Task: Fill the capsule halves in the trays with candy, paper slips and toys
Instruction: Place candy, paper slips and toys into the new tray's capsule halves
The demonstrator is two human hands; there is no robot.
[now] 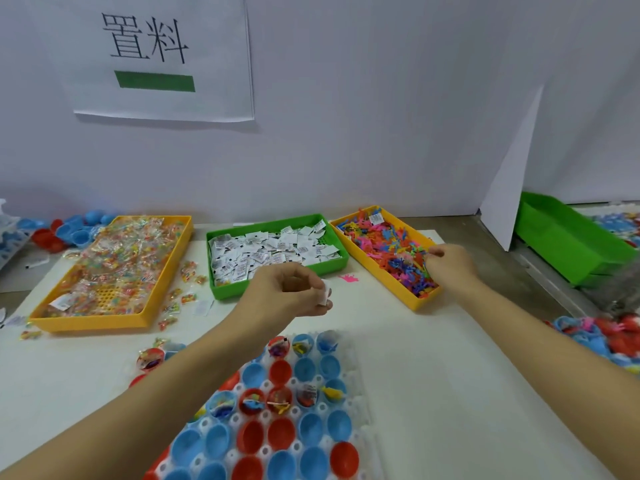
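Far left of my left hand: yellow candy bin [52,318], full of wrapped candy [117,261], a few packets spilled beside it. Just beyond my left hand [287,292]: green slip bin [277,284] heaped with paper slips [273,251]. Left fingers curled, pinching one white slip [323,294] at the tips. Capsule tray [349,393] sits directly below and toward me from that hand, long axis running away from me; left hand is nearer to it, so I judge the drop is a short pull back and down. Capsule halves [280,434]: far row and a middle row already hold bits, the rest look bare. My right hand [450,265] is inside the yellow toy bin [412,303], fingers bent into the toys [388,247]; can't tell if it grips one. A pink toy [348,278] lies loose between the hands.
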